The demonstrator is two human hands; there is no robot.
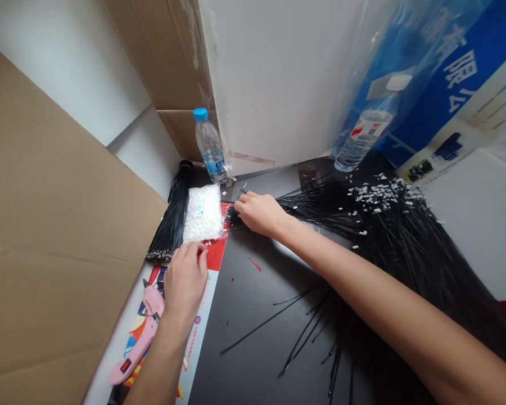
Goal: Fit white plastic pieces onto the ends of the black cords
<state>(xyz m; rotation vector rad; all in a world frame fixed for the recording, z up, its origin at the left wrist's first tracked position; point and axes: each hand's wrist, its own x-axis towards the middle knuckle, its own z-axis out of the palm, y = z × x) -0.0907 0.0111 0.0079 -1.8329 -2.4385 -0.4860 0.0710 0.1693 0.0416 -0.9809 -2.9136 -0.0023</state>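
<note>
- Your left hand (185, 277) rests on the printed sheet (202, 315), its fingers drawn close together with the tips at the near edge of the bag of white parts (202, 214). Whether they pinch anything cannot be told.
- Your right hand (259, 214) lies on the ends of the loose black wires (405, 247), just right of the bag. Its fingers curl together over the tips, and the grip itself is hidden.
- A tidy black wire bundle (172, 216) touches the bag's left side.
- A blue-capped bottle (211, 146) stands upright behind the bag.
- A pink tool (141, 343) lies beside your left wrist.
</note>
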